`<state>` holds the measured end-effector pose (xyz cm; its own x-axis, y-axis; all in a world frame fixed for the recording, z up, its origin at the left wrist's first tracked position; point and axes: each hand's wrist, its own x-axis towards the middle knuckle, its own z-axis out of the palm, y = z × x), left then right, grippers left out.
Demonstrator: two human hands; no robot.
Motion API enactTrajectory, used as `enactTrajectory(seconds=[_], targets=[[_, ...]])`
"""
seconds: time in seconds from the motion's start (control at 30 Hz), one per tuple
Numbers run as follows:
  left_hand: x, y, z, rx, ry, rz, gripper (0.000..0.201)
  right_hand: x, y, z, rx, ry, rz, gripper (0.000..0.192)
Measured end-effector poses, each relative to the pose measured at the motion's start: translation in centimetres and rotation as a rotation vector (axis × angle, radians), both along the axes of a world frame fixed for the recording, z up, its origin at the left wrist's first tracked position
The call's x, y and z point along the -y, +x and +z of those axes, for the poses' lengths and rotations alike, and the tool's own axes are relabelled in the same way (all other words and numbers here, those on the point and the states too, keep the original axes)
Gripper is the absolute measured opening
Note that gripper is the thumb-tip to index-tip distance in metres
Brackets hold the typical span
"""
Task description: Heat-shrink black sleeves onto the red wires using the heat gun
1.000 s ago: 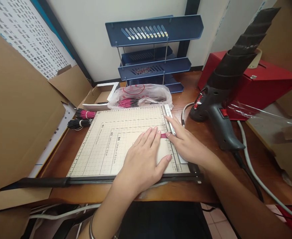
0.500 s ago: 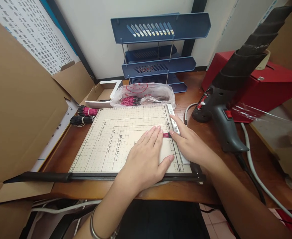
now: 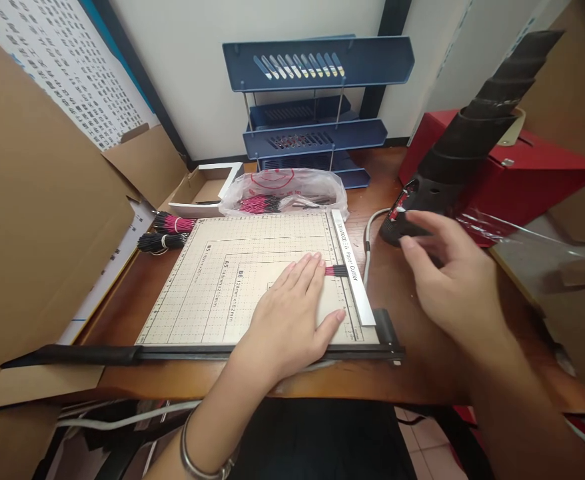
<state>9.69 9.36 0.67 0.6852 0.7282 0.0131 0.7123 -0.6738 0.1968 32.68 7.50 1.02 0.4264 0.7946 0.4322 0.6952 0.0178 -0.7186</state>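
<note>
My left hand (image 3: 290, 310) lies flat on the gridded board of the paper cutter (image 3: 187, 293), fingers together and thumb apart. From under its fingertips sticks a small bundle of magenta wires with black ends (image 3: 337, 271), reaching the white metal strip (image 3: 353, 267) at the board's right side. The rest of that bundle is hidden beneath the hand. My right hand (image 3: 455, 280) is raised to the right of the cutter, thumb and fingers apart, with nothing seen in it. It is in front of the black heat gun (image 3: 452, 157) and covers the gun's handle; whether they touch, I cannot tell.
Tied wire bundles (image 3: 170, 222) lie left of the board. Behind it are a plastic bag (image 3: 317, 183) of wires, an open carton (image 3: 205, 183) and a blue tray rack (image 3: 317, 63). A red box (image 3: 537, 160) stands right; cardboard (image 3: 32, 200) flanks the left.
My right hand has left the wires' black ends and the cutter's metal strip, moving right to the heat gun. My left hand stays flat on the board. The view has shifted slightly.
</note>
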Motion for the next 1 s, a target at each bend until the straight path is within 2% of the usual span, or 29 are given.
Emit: enactTrajectory(seconds=[0.07, 0.23, 0.27, 0.33, 0.43, 0.6, 0.73, 1.0], targets=[[0.0, 0.0, -0.1, 0.013, 0.013, -0.008, 0.075, 1.1, 1.3, 0.4, 0.173, 0.018, -0.129, 0.045], [0.0, 0.1, -0.4, 0.029, 0.042, -0.011, 0.077, 2.0, 4.2, -1.0, 0.298, -0.191, -0.189, 0.065], [0.0, 0.0, -0.4, 0.033, 0.047, -0.013, 0.077, 2.0, 4.3, -1.4, 0.318, -0.174, -0.170, 0.064], [0.0, 0.0, -0.5, 0.040, 0.059, -0.019, 0.077, 2.0, 3.8, -1.8, 0.354, -0.043, -0.151, 0.057], [0.0, -0.1, -0.5, 0.046, 0.067, -0.024, 0.077, 2.1, 2.0, -1.7, 0.309, 0.124, -0.075, 0.044], [0.0, -0.3, -0.6, 0.082, 0.089, -0.015, 0.078, 2.4, -1.0, -1.0, 0.164, 0.013, 0.140, 0.037], [0.2, -0.4, -0.6, 0.142, 0.112, -0.014, 0.075, 2.8, -2.8, -1.1, 0.272, -0.105, 0.348, 0.037], [0.2, -0.5, -0.5, 0.166, 0.089, -0.040, 0.066, 2.6, -4.2, -2.1, 0.497, -0.159, 0.342, 0.038]])
